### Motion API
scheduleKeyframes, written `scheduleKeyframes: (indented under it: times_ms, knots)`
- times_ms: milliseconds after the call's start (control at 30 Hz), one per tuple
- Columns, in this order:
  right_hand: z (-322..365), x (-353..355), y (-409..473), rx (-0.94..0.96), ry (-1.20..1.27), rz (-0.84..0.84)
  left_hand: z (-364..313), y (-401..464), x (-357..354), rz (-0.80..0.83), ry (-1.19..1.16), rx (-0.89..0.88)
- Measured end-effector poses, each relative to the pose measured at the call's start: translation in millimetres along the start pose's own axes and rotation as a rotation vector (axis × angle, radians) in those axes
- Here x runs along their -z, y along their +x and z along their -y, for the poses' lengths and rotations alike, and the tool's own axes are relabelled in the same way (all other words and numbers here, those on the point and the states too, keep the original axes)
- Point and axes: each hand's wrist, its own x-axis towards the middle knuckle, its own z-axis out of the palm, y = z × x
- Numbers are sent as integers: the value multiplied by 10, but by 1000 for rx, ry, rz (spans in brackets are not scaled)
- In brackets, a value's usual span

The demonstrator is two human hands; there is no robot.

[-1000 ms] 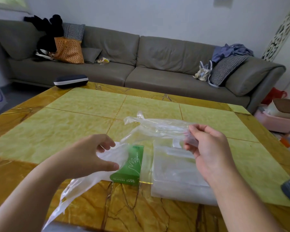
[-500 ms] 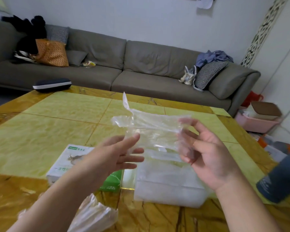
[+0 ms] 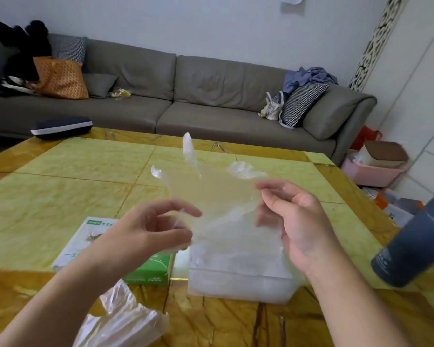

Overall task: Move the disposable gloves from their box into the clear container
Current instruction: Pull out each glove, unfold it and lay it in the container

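Note:
A thin clear disposable glove (image 3: 211, 191) is stretched flat in the air between both hands, its fingers pointing up and away. My left hand (image 3: 150, 229) pinches its lower left edge. My right hand (image 3: 293, 221) pinches its right edge with the fingertips. Directly below stands the clear container (image 3: 238, 284) on the table, with crumpled gloves inside. The green and white glove box (image 3: 145, 271) lies flat to the container's left, partly hidden by my left forearm. More loose clear gloves (image 3: 128, 321) lie on the table near the front edge.
A dark grey tumbler (image 3: 411, 244) stands at the right edge of the yellow marble table (image 3: 60, 196). A dark case (image 3: 60, 127) lies at the far left corner. A grey sofa (image 3: 211, 96) runs behind the table, and a pink bin (image 3: 371, 171) sits on the floor right.
The bunched glove has been spread out flat between the hands. My left hand let go of the earlier glove, which now lies near the front edge, and took the glove's left edge.

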Motion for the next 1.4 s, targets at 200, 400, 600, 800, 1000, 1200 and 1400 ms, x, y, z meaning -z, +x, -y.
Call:
scheduleKeyframes:
  times_ms: [200,400,600,800,1000,1200,1400]
  knots:
    - [-10,61,22,17,-67,-3,26,-30,51,7,-29,31]
    - [-75,330,126,-65,-335,-105,-11,-72,180,-134,0,63]
    - [-134,314,100,-128,-738,0,-178,-82,-212,-419,426,-370]
    - [-197,269,96,-137,-941,28,-53,434,-795,82,812,-146]
    - [-245,244,79,-146,-1185,29,212,698,-985,355,939,151]
    - [-274,225,105,-130,-1431,-39,259,896,-945,470,962,310]
    - [-133,171,10,-69,-1560,-97,229,946,-1004,494,1138,284]
